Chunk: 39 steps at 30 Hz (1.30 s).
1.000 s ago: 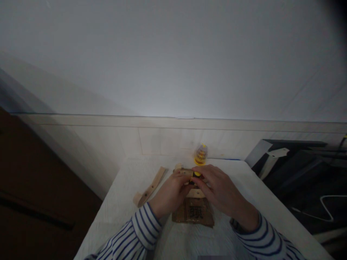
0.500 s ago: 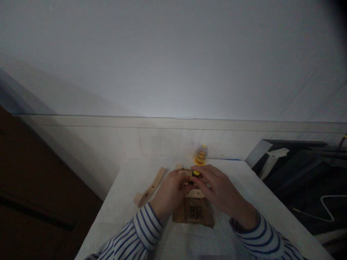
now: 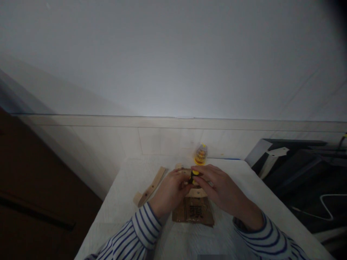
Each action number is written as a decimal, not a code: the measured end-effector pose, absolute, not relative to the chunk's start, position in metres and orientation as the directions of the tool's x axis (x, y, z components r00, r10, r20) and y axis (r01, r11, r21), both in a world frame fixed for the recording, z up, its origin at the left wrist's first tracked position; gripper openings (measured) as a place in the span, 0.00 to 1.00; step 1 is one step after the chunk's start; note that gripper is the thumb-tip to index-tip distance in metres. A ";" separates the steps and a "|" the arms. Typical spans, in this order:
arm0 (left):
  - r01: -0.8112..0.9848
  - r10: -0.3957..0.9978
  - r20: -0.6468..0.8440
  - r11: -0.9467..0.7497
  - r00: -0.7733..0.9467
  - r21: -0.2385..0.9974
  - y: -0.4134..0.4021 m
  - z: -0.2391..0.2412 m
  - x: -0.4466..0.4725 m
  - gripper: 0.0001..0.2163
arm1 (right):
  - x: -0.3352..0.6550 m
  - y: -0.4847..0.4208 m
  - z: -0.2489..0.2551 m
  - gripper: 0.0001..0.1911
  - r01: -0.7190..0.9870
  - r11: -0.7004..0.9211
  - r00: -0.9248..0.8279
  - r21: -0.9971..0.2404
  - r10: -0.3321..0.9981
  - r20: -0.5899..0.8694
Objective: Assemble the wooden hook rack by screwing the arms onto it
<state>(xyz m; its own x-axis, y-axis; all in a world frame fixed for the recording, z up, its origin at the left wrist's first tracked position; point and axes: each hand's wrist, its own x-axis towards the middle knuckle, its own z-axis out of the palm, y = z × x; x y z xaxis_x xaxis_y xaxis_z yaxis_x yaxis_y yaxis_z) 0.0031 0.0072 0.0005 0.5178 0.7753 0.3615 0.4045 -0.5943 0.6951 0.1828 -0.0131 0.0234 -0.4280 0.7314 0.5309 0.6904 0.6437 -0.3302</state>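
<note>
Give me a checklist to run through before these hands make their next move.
1. Grip on the short black-and-yellow object: ok; fingers of the left hand and right hand are on it.
2. Lower end of that object in place: cannot tell; fingers hide it.
3. Flat brown cardboard piece with dark printing on the white-covered table: ok, partly under the hands.
4. Loose pale wooden strip with dark holes out of the grip: ok; it lies left of the left hand.
5. Clear container with a yellow base upright: ok, beyond the hands.
</note>
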 end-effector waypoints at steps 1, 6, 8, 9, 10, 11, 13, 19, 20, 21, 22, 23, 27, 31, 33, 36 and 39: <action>0.394 0.771 0.366 -0.598 0.522 0.698 0.007 0.000 0.003 0.08 | 0.183 -0.013 0.023 0.14 0.697 0.640 -0.423 -0.323 0.731 0.535; 0.370 0.755 0.367 -0.608 0.543 0.703 0.007 0.000 0.002 0.10 | 0.182 -0.012 0.020 0.13 0.720 0.629 -0.407 -0.293 0.725 0.556; 0.377 0.753 0.353 -0.606 0.555 0.701 0.007 0.001 0.002 0.11 | 0.181 -0.011 0.018 0.12 0.719 0.633 -0.408 -0.286 0.718 0.563; 0.381 0.750 0.348 -0.608 0.562 0.697 0.007 0.001 0.002 0.11 | 0.181 -0.011 0.017 0.12 0.717 0.637 -0.409 -0.284 0.714 0.568; 0.383 0.746 0.344 -0.612 0.570 0.692 0.007 0.001 0.001 0.11 | 0.181 -0.010 0.016 0.12 0.716 0.639 -0.407 -0.282 0.710 0.575; 0.384 0.742 0.344 -0.616 0.575 0.688 0.007 0.001 0.001 0.11 | 0.180 -0.010 0.015 0.12 0.715 0.640 -0.403 -0.282 0.706 0.583; 0.380 0.737 0.348 -0.622 0.580 0.685 0.008 0.001 0.000 0.10 | 0.180 -0.010 0.013 0.12 0.710 0.644 -0.395 -0.285 0.699 0.596; 0.366 0.734 0.346 -0.619 0.584 0.695 0.009 0.001 0.000 0.10 | 0.177 -0.009 0.012 0.11 0.693 0.650 -0.372 -0.312 0.693 0.617; 0.372 0.739 0.346 -0.616 0.577 0.694 0.008 0.000 0.001 0.10 | 0.177 -0.010 0.013 0.11 0.693 0.648 -0.370 -0.315 0.695 0.616; 0.378 0.747 0.346 -0.610 0.568 0.696 0.008 0.000 0.001 0.10 | 0.176 -0.010 0.013 0.11 0.693 0.646 -0.368 -0.318 0.697 0.615; 0.382 0.755 0.346 -0.603 0.557 0.700 0.008 0.000 0.001 0.10 | 0.176 -0.010 0.013 0.11 0.693 0.646 -0.366 -0.321 0.698 0.615; 0.384 0.765 0.347 -0.594 0.543 0.707 0.008 -0.001 0.002 0.10 | 0.176 -0.010 0.013 0.11 0.692 0.646 -0.366 -0.323 0.699 0.614; 0.403 0.821 0.335 -0.531 0.462 0.746 0.007 -0.004 0.003 0.09 | 0.176 -0.010 0.013 0.11 0.690 0.636 -0.352 -0.345 0.711 0.608; 0.483 0.868 0.280 -0.466 0.409 0.741 0.007 -0.005 0.003 0.07 | 0.175 -0.010 0.013 0.11 0.689 0.612 -0.327 -0.387 0.740 0.588; 0.492 0.865 0.281 -0.474 0.416 0.730 0.007 -0.005 0.003 0.06 | 0.176 -0.011 0.013 0.11 0.689 0.601 -0.322 -0.404 0.754 0.573; 0.488 0.854 0.302 -0.496 0.424 0.718 0.006 -0.003 0.003 0.04 | 0.176 -0.012 0.016 0.14 0.682 0.600 -0.331 -0.418 0.763 0.554; 0.495 0.844 0.309 -0.513 0.438 0.701 0.007 -0.001 0.003 0.03 | 0.177 -0.013 0.019 0.16 0.667 0.618 -0.362 -0.416 0.757 0.544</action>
